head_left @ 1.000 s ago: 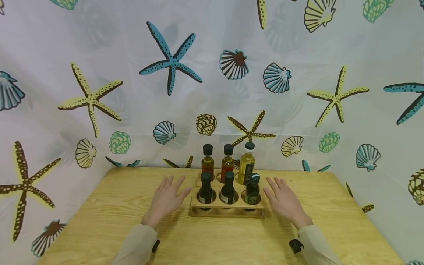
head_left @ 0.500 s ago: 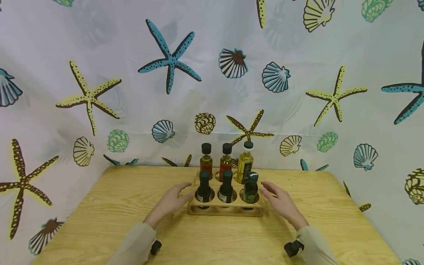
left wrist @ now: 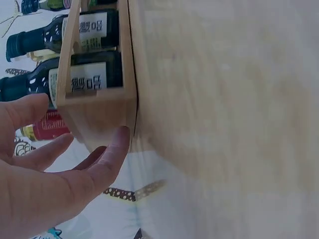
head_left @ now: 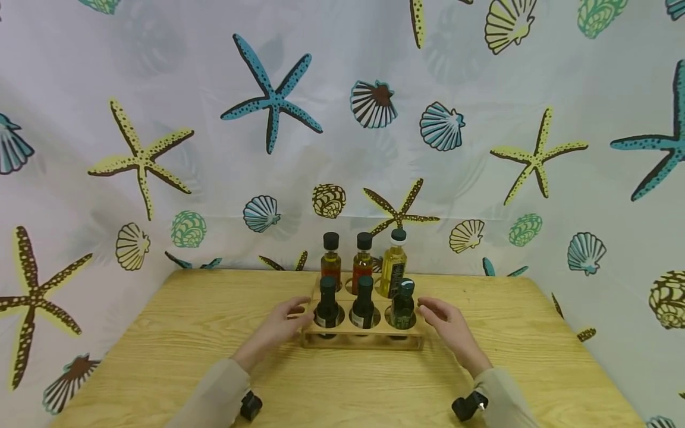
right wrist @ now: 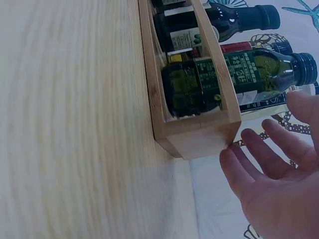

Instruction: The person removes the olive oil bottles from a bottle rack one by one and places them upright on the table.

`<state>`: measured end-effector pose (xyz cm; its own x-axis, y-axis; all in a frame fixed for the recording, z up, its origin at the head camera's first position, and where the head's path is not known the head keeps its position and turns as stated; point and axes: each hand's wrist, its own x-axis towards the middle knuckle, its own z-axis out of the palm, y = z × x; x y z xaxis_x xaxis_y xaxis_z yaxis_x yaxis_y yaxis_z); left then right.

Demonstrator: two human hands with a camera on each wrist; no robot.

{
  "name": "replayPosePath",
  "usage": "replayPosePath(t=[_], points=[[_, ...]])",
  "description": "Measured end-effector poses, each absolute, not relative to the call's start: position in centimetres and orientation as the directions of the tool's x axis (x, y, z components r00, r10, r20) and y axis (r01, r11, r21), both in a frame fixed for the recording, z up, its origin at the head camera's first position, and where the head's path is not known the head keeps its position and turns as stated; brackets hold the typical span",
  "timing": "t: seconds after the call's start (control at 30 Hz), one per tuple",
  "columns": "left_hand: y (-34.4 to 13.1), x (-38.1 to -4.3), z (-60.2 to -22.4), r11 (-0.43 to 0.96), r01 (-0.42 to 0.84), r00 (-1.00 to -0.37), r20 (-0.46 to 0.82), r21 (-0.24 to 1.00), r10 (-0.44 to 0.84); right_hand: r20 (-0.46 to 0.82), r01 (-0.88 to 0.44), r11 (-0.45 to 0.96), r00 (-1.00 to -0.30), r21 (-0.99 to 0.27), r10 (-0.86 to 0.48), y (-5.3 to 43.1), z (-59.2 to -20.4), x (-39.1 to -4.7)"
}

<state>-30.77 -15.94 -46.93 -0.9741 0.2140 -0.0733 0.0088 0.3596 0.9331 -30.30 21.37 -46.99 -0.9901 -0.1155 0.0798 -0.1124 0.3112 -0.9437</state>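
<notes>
A two-tier wooden bottle rack (head_left: 364, 333) stands on the table, with a bottle in every hole. Its back row has two black-capped bottles (head_left: 363, 263) with red lower parts and one yellow oil bottle (head_left: 394, 266). In front are two dark bottles (head_left: 364, 306) and a green glass bottle (head_left: 402, 312). My left hand (head_left: 279, 326) is at the rack's left end, fingers loosely bent and fingertips right by the end panel (left wrist: 99, 117). At the opposite end, my right hand (head_left: 448, 326) has its fingers spread and slightly bent, fingertips close to the end panel (right wrist: 204, 139).
Pale wooden table (head_left: 364, 386) extends to both sides and in front of the rack. Behind it hangs a white curtain (head_left: 342, 160) printed with starfish and shells. Each wrist carries a small black camera (head_left: 250, 405).
Both hands, earlier flatter and farther out, have moved inward toward the two ends of the rack, their fingers bending. The rack and bottles stay in place; the head view shifts slightly.
</notes>
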Motion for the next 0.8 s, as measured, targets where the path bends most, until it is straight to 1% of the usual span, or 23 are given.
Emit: replayPosePath(t=[0.13,0.3,0.4,0.57,0.8], points=[[-15.3,-30.7,-47.2,0.319,-0.008,-0.979,-0.072,0.948,0.191,0.101,-0.121,0.285,-0.991,-0.951,-0.084,21.0,-47.0,-30.5],[-15.3,-30.7,-47.6,0.284,-0.021,-0.981,-0.074,0.959,0.178,0.115,-0.133,0.236,-0.989,-0.962,-0.091,20.6,-46.8,-30.7],[-15.6,-30.6,-47.9,0.269,-0.028,-0.977,-0.083,0.963,0.194,0.123,-0.143,0.202,-0.986,-0.969,-0.109,20.3,-46.9,-30.6],[-16.2,-30.8,-48.2,0.244,-0.030,-0.967,-0.090,0.969,0.237,0.099,-0.117,0.160,-0.988,-0.980,-0.116,20.0,-47.3,-30.8],[-17.0,-31.3,-48.1,0.184,-0.091,-0.946,-0.142,0.979,0.291,0.084,-0.104,0.160,-0.988,-0.981,-0.131,19.5,-47.2,-31.1]])
